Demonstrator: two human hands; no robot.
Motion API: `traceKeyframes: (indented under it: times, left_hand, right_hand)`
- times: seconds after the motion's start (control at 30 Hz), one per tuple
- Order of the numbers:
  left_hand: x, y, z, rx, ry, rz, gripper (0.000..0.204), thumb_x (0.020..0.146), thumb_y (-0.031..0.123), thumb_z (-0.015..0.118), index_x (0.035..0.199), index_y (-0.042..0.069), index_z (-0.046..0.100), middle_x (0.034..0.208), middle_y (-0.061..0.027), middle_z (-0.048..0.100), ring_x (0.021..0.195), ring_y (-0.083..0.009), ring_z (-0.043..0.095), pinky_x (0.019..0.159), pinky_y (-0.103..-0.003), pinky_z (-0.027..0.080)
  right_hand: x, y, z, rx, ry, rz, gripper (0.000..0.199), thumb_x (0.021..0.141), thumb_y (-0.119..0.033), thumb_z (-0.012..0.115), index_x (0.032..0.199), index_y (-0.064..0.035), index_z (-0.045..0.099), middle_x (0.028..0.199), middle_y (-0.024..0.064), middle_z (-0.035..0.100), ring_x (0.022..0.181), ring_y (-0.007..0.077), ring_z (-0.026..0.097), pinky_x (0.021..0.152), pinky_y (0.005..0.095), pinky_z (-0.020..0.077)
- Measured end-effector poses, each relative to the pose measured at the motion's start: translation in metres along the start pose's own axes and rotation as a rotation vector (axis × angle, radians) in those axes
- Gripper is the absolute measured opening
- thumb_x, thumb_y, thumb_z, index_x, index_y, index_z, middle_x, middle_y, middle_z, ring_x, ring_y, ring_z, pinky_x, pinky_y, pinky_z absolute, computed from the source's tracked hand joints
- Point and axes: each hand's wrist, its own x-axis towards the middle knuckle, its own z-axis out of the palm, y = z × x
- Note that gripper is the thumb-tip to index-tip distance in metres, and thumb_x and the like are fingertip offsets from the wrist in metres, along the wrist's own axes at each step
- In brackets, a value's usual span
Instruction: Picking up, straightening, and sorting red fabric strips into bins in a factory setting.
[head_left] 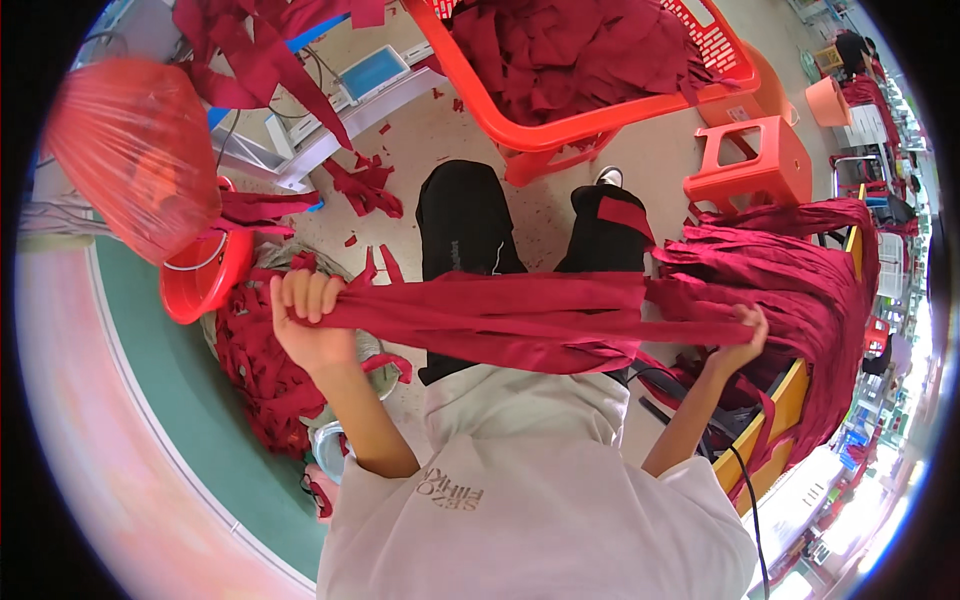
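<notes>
A bundle of dark red fabric strips (490, 315) stretches across my lap between both hands. My left hand (312, 318) is closed around the bundle's gathered left end, fingers wrapped over it. On the other side my right hand (742, 338) pinches a single strip that runs out from the bundle's right part. The strips lie roughly level, fanned out a little in the middle. Just beyond my right hand hangs a thick heap of long red strips (790, 290), draped over a yellow wooden edge (770, 425).
Ahead stands a red plastic basket (560, 135) full of red cloth pieces. Red stools (755, 165) are at the far right. On the left are a red plastic bag (135, 160), a red bucket (205, 285) and a pile of scraps (265, 365). A black cable (752, 500) hangs at the right.
</notes>
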Motion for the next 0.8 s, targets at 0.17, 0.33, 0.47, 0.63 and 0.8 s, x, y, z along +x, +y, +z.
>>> traceKeyframes:
  times: [0.17, 0.33, 0.47, 0.63, 0.8]
  left_hand:
    - [0.000, 0.038, -0.050, -0.016, 0.135, 0.148, 0.029, 0.096, 0.018, 0.044, 0.068, 0.012, 0.037, 0.058, 0.0020, 0.031, 0.048, -0.0100, 0.029, 0.052, -0.027, 0.028]
    - [0.003, 0.042, -0.069, -0.016, 0.296, 0.225, 0.028, 0.093, 0.018, 0.044, 0.067, 0.011, 0.037, 0.057, 0.0020, 0.030, 0.048, -0.0106, 0.029, 0.051, -0.028, 0.027]
    - [0.008, 0.044, -0.077, 0.002, 0.340, 0.267, 0.027, 0.093, 0.019, 0.044, 0.068, 0.011, 0.038, 0.058, 0.0023, 0.030, 0.047, -0.0107, 0.029, 0.051, -0.028, 0.027]
    - [0.006, 0.040, -0.072, 0.070, 0.318, 0.209, 0.027, 0.094, 0.020, 0.044, 0.069, 0.011, 0.042, 0.057, 0.0026, 0.030, 0.047, -0.0101, 0.029, 0.051, -0.028, 0.027]
    - [0.003, 0.020, -0.059, 0.258, 0.204, 0.045, 0.030, 0.097, 0.024, 0.046, 0.069, 0.013, 0.044, 0.053, 0.0039, 0.033, 0.045, -0.0090, 0.029, 0.046, -0.027, 0.026]
  right_hand:
    - [0.027, -0.050, -0.013, -0.131, 0.465, -0.138, 0.032, 0.098, -0.026, 0.054, 0.104, 0.0053, 0.061, 0.088, 0.0131, 0.067, 0.081, 0.0218, 0.063, 0.077, 0.0350, 0.0517]
    - [0.068, -0.095, -0.025, -0.358, 0.632, -0.429, 0.029, 0.096, -0.024, 0.058, 0.091, 0.0048, 0.063, 0.074, 0.0105, 0.066, 0.065, 0.0175, 0.060, 0.062, 0.0316, 0.0504]
    - [0.064, -0.072, -0.033, -1.026, -0.315, -0.261, 0.020, 0.087, -0.009, 0.063, 0.104, 0.0009, 0.061, 0.077, 0.0087, 0.063, 0.060, 0.0181, 0.062, 0.054, 0.0325, 0.0488]
    - [0.017, -0.032, 0.023, -0.870, -0.976, 0.527, 0.048, 0.077, -0.015, 0.077, 0.120, -0.0004, 0.059, 0.101, 0.0085, 0.067, 0.095, 0.0184, 0.063, 0.081, 0.0298, 0.0508]
    - [-0.018, -0.072, 0.142, -0.105, -0.961, 0.196, 0.027, 0.093, -0.012, 0.061, 0.115, 0.0031, 0.061, 0.104, 0.0063, 0.066, 0.096, 0.0113, 0.060, 0.084, 0.0260, 0.0474]
